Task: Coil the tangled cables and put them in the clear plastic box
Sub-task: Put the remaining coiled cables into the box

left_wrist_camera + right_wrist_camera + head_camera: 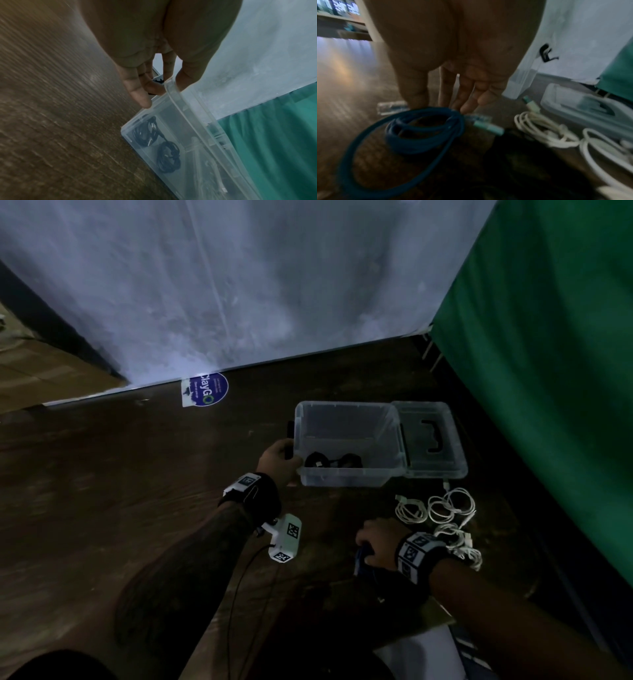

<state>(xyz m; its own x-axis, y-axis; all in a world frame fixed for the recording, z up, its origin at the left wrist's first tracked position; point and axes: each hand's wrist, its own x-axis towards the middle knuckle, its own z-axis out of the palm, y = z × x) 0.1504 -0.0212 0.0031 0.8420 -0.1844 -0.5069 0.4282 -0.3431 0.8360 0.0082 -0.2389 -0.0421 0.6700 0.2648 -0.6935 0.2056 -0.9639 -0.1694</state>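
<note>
Blue cable (412, 134) — coiled on the floor just in front of the box (346, 474), and the right hand (380, 542) is on it, fingertips (467, 108) pinching the top of the loops. The left hand (279, 458) grips the box's near left corner, thumb over the rim. Two black coils (332, 461) already lie inside the box; white cables (442, 515) wait right of it, in front of the lid (430, 440). Next, I'd say: lift the coil without letting it spring open — then into the box.

The right hand (376, 541) is hiding most of the blue cable (359, 559) (head view); motion is blurring its clear plugs (392, 109) in the wrist view.
</note>
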